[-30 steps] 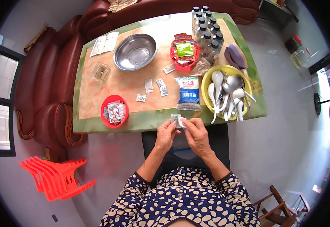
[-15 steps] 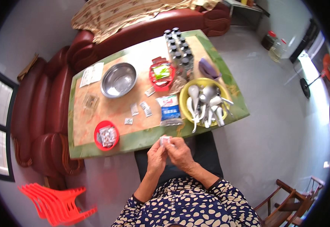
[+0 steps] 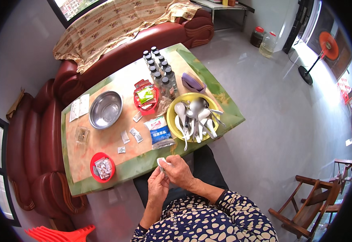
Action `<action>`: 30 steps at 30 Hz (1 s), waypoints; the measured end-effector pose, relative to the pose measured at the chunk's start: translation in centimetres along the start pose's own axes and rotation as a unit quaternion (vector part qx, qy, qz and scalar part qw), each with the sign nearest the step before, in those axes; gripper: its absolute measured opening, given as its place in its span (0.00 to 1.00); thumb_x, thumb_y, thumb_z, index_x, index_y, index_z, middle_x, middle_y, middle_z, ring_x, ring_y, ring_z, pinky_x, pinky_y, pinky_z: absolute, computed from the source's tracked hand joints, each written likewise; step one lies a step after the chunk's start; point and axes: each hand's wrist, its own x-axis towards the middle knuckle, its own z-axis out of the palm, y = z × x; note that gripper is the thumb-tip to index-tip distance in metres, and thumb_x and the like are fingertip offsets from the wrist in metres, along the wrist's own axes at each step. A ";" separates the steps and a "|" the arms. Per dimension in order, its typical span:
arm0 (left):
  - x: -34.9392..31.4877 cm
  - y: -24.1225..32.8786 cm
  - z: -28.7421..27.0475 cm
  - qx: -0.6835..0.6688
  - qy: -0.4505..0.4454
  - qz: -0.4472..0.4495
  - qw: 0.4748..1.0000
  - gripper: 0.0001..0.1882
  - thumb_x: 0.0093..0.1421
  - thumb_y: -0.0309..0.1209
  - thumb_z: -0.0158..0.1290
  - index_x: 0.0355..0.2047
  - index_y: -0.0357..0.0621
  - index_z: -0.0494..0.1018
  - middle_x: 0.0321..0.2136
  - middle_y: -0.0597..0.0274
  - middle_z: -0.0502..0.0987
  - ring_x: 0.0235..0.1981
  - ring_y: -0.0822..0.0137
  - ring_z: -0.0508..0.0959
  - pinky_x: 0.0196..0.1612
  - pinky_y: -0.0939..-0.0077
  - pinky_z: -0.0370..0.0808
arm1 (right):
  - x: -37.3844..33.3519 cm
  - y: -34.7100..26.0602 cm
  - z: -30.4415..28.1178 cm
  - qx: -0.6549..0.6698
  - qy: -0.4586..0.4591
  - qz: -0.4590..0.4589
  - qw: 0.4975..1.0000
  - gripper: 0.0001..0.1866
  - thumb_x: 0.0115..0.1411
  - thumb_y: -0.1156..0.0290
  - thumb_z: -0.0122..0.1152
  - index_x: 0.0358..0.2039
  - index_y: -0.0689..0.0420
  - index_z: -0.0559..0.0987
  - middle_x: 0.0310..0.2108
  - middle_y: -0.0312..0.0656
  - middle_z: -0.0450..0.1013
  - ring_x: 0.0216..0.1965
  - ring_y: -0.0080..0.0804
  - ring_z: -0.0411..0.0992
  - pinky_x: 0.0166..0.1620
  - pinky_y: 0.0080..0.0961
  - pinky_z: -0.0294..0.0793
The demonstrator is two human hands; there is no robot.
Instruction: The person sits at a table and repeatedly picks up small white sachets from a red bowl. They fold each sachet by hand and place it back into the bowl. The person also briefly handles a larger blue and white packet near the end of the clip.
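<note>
I hold a small white packet [image 3: 161,162] pinched between both my hands, just off the near edge of the surface [image 3: 103,141]. My right hand [image 3: 180,171] closes its fingertips on the packet from the 3 o'clock side, and my left hand [image 3: 158,186] comes up from 6 o'clock, its fingertips meeting the packet's lower edge. The packet sits at the very top of the two hands, over my dark lap, close to the green rim of the surface but not resting on it.

At 12 o'clock from the packet, just beyond the rim, lies a blue and white bag [image 3: 159,132]. At 1 o'clock stands a yellow bowl [image 3: 174,111] full of spoons and ladles. At 9 o'clock, well apart from my hands, a red dish [image 3: 94,161] holds wrapped sachets. Three small sachets [image 3: 130,136] lie loose at 11 o'clock, and farther that way stands a steel bowl [image 3: 105,109]. A red basket [image 3: 137,94] with a green packet and a cluster of dark-capped bottles [image 3: 159,68] stand at the far side
</note>
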 end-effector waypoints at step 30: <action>-0.8 2.5 2.1 -0.015 -0.013 0.004 1.000 0.24 0.66 0.22 0.40 0.62 0.33 0.56 0.59 0.47 0.66 0.59 0.57 0.69 0.60 0.63 0.67 | 0.6 -0.4 -2.4 0.127 0.024 0.094 0.987 0.23 0.48 0.86 0.58 0.48 0.62 0.77 0.38 0.46 0.66 0.38 0.42 0.68 0.41 0.30 0.71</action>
